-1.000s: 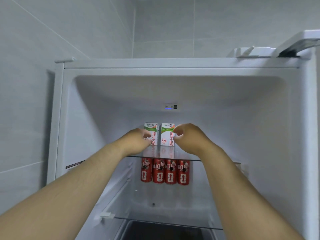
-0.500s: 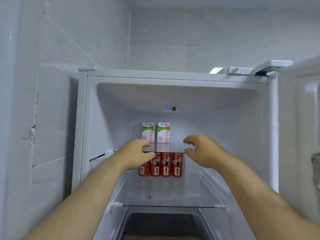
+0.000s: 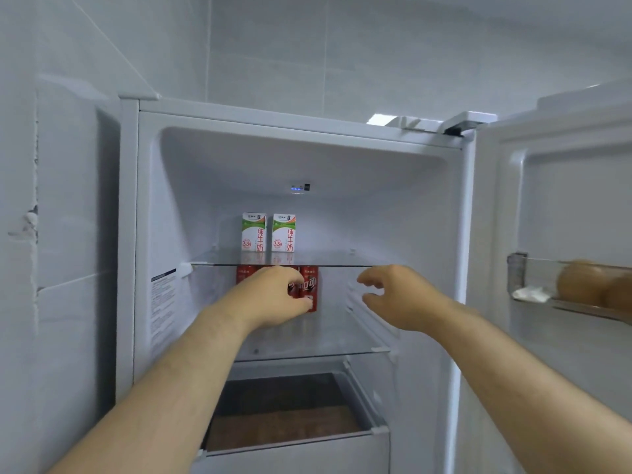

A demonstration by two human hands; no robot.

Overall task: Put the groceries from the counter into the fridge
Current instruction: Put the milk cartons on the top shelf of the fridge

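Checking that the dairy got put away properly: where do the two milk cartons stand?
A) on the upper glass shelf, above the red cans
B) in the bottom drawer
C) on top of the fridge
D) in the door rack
A: the milk cartons stand upright side by side at the back of the upper glass shelf, with the red cans on the shelf below.

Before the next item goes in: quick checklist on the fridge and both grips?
1. Milk cartons upright on top shelf: ok.
2. Right grip empty: ok.
3. Left grip empty: cannot tell; it overlaps the cans.
4. Cartons clear of both grips: ok.
5. Fridge door open: ok.
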